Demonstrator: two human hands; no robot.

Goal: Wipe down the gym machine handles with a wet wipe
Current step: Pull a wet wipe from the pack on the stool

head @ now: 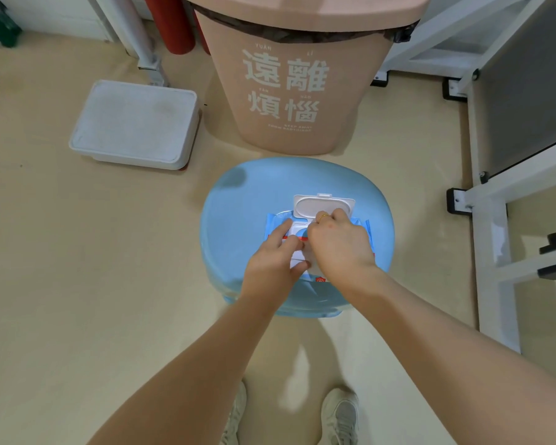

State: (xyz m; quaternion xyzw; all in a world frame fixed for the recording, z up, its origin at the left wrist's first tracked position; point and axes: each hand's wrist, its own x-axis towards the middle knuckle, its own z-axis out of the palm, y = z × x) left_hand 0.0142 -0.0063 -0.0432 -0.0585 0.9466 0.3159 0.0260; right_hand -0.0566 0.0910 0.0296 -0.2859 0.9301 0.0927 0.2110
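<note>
The person's left hand grips the near edge of the blue soft-plastic wet-wipe pack lying on the round pale-blue plastic stool. The right hand curls over the opening; whether it pinches a wipe cannot be told. The white flip lid stands open. Beyond stands a pink plastic bin. Judgement: early stage; no wipe visibly extracted, no handles wiped.

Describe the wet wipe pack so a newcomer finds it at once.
Find the tall pink bin with white characters; just in front of it stands a round light-blue stool. The wet wipe pack lies on the stool's seat, under both hands: a flat blue packet, the only item with a white flip lid standing open.
</note>
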